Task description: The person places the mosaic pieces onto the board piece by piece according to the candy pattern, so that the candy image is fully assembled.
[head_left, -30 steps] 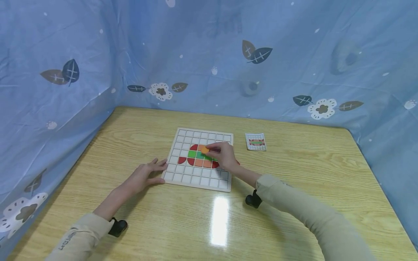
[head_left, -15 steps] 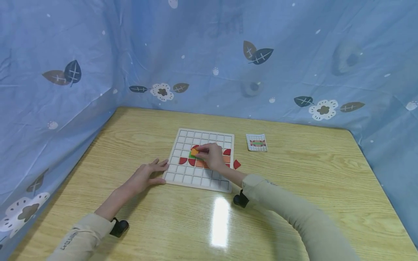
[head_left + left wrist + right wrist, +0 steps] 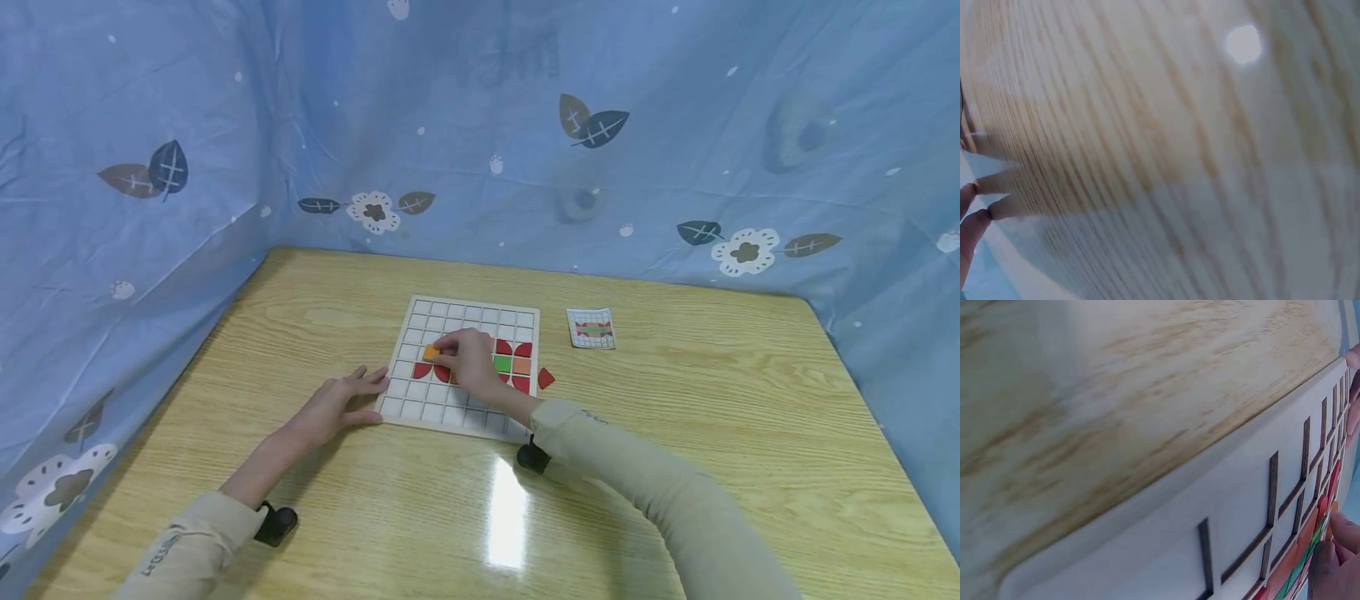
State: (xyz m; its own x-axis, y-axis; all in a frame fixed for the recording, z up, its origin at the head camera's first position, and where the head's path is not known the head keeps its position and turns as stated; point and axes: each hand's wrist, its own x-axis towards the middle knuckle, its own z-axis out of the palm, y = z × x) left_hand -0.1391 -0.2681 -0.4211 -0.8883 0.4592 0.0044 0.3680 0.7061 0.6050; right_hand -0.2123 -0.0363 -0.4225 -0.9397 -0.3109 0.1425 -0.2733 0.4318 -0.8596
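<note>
My right hand (image 3: 472, 364) pinches an orange square tile (image 3: 431, 352) over the left side of a white gridded puzzle board (image 3: 432, 412). In the right wrist view the tile's orange edge (image 3: 1334, 507) shows at the fingertips. Red rounded tiles (image 3: 422, 370) lie just below it. Toward the board's right are more red tiles (image 3: 522, 349), a green tile (image 3: 502, 363) and a salmon tile (image 3: 521, 366); the right hand hides the pattern's middle. My left hand (image 3: 330, 406) rests with extended fingers and thumb at the board's left edge.
One loose red quarter-round tile (image 3: 546, 378) lies just beyond the board's right edge. Farther right, a small pattern card (image 3: 592, 328) lies on the wooden table (image 3: 712, 400). A blue patterned cloth (image 3: 480, 125) encloses the table's back and sides.
My right hand has moved left across the board with the orange tile, from the pattern's middle to its left end. Tiles on the right are uncovered. The left hand stays put.
</note>
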